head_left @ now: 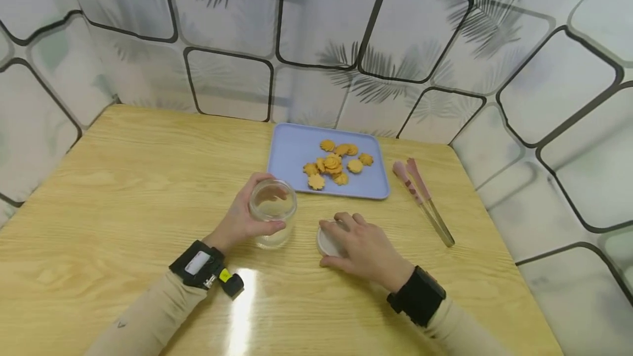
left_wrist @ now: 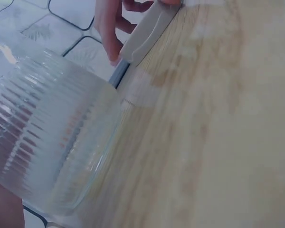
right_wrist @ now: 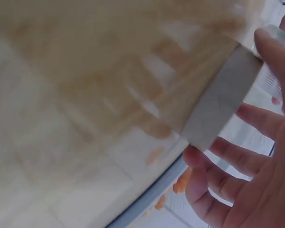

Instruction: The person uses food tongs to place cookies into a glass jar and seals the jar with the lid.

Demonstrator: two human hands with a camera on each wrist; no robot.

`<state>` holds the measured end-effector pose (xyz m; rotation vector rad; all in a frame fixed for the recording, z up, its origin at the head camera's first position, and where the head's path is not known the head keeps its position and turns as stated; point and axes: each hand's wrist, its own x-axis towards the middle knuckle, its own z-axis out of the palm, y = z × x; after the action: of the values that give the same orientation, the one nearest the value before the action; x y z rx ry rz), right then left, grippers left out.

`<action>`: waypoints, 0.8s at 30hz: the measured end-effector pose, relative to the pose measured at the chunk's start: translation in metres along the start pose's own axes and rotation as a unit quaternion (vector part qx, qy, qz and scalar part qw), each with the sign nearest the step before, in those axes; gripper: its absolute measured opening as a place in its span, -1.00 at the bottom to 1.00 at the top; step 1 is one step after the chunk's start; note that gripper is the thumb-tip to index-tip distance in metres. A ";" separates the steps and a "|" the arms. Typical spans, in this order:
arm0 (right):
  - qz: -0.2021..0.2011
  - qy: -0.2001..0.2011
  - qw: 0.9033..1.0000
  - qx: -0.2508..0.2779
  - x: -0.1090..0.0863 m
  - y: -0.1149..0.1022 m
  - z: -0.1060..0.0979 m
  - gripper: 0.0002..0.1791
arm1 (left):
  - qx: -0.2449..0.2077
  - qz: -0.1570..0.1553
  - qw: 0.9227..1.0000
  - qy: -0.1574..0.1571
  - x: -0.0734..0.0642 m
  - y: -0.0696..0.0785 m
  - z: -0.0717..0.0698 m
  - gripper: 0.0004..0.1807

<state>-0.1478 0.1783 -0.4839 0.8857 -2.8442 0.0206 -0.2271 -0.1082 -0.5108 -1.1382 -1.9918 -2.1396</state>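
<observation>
In the head view my left hand (head_left: 243, 214) grips a clear ribbed glass jar (head_left: 273, 218) with its mouth uncovered; nothing shows inside. The jar is close to the tabletop in the left wrist view, and I cannot tell if it touches. To its right, my right hand (head_left: 365, 246) holds a round whitish lid (head_left: 328, 242) between thumb and fingers. The lid lies flat at the table, its pale side wall (right_wrist: 222, 97) filling the middle right of the right wrist view. Beyond both hands sits a blue tray (head_left: 292, 150) with several golden cookies (head_left: 332, 163) on it.
Pink-handled metal tongs (head_left: 425, 199) lie on the wooden table (head_left: 148, 180), right of the tray. A patterned wall covering (head_left: 227, 84) rises behind the table and along both sides. Glare shows near the table's front.
</observation>
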 end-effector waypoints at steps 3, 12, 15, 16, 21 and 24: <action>0.027 0.002 1.000 0.010 0.000 0.009 -0.006 -0.22 | -0.006 0.004 1.000 0.006 -0.001 0.000 0.000 -0.16; 0.178 0.086 0.980 -0.007 -0.017 0.098 -0.020 -0.30 | 0.000 -0.001 1.000 -0.002 0.000 -0.002 -0.002 -0.17; 0.227 0.074 0.971 -0.015 -0.030 0.129 -0.018 -0.29 | 0.000 -0.006 1.000 0.003 -0.002 -0.002 -0.001 -0.17; 0.241 0.065 0.968 -0.012 -0.034 0.137 -0.016 -0.29 | 0.001 -0.008 1.000 0.006 -0.004 -0.003 -0.001 -0.17; 0.298 0.026 0.954 0.023 -0.049 0.159 -0.013 -0.25 | 0.001 -0.013 1.000 0.020 -0.005 -0.003 0.002 -0.17; 0.334 0.010 0.942 0.020 -0.054 0.164 -0.015 -0.15 | 0.006 -0.008 1.000 0.023 -0.002 -0.003 0.005 -0.17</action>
<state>-0.1942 0.3451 -0.4724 -0.1108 -2.9801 0.1676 -0.2243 -0.1038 -0.5143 -1.0649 -2.0003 -2.1370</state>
